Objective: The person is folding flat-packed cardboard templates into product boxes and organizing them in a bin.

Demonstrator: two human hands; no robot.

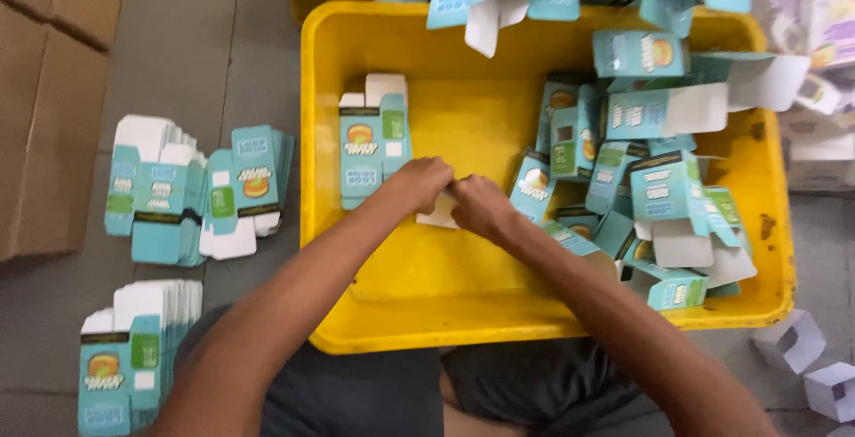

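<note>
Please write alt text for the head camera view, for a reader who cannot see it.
Two bare hands, left hand and right hand, meet over a yellow plastic tub, gripping a partly hidden carton. Folded teal cartons fill its right side; flat carton stacks lie left.

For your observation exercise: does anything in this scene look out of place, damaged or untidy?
Mostly orderly. The yellow tub has dark smudges on its right wall. Folded teal cartons lie jumbled inside it, unlike the neat flat carton stacks on the floor.

A yellow tub [374,312] holds teal cartons [668,192] with white flaps and orange-green patches
</note>
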